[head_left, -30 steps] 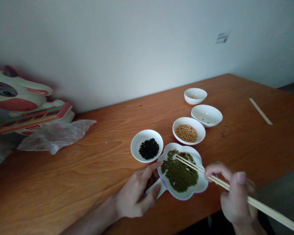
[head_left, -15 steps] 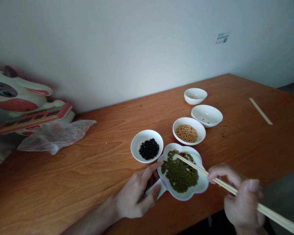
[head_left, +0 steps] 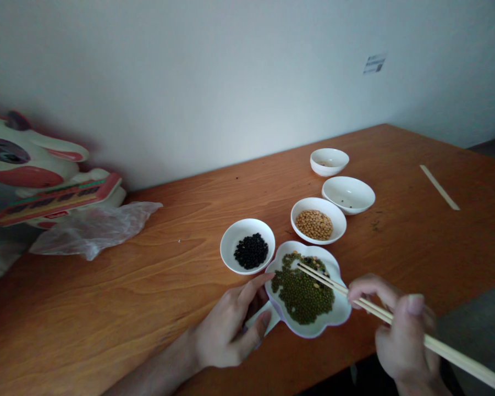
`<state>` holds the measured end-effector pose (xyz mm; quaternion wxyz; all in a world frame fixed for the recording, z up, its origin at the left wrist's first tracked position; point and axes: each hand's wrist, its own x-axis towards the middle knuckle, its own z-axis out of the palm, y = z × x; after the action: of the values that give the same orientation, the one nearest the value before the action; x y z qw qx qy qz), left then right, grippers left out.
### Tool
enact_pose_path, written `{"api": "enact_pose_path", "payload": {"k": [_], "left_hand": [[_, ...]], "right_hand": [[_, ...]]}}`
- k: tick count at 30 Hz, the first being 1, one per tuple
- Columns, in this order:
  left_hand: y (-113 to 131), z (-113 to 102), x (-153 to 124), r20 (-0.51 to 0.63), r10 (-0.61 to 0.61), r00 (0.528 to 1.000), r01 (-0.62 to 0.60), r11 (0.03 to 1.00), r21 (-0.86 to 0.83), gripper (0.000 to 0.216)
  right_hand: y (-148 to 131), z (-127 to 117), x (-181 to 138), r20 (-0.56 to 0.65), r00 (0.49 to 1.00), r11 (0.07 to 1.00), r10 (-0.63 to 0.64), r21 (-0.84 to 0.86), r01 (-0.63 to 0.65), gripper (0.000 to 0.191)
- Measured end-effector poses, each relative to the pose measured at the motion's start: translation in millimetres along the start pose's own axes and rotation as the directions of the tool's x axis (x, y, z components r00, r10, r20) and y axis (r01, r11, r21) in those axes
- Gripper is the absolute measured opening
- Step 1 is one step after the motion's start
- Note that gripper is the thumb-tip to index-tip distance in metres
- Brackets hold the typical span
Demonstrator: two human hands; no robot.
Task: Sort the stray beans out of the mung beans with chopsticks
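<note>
My left hand [head_left: 233, 324] is closed round the handle of a white, flower-shaped dish [head_left: 341, 318] with a pale purple rim, its index finger touching the rim. Green mung beans [head_left: 307, 300] cover most of the dish, with a few yellow and black beans mixed in near the far right side. My right hand [head_left: 404, 330] grips a pair of wooden chopsticks [head_left: 379, 312]. Their slightly parted tips are over the beans at the dish's far side; a small dark spot shows there, too small to name.
Beyond the dish stand a bowl of black beans [head_left: 251, 250], a bowl of yellow soybeans [head_left: 313, 225], and two white bowls [head_left: 348, 190] with few contents. A pale strip [head_left: 439, 187] lies at right. A plastic bag [head_left: 103, 228] and a cow-shaped toy keyboard [head_left: 61, 198] are at left.
The chopstick tips have parted slightly, and my right hand has shifted a little left and up. My left hand and the dish have stayed in place.
</note>
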<state>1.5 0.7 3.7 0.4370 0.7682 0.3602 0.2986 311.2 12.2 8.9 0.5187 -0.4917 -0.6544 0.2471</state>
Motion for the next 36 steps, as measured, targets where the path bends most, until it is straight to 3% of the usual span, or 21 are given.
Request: {"api": "enact_pose_path", "payload": {"k": [28,32,36], "left_hand": [[-1,0,0,0.001,0.01,1.0,-0.01,1.0,0.022,0.067],[0,-1,0,0.014,-0.009,1.0,0.009,1.0,0.008,0.065],[1,-2,0,0.018,-0.015,1.0,0.015,1.0,0.004,0.065]], "right_hand": [[-7,1,1,-0.074,0.997,0.999,-0.032,0.01,0.033,0.071],[-14,1,4,-0.089,0.995,0.998,-0.051,0.036,0.054,0.076],[-34,16,8,-0.16,0.987,0.986,-0.022,0.16,0.048,0.079]]}}
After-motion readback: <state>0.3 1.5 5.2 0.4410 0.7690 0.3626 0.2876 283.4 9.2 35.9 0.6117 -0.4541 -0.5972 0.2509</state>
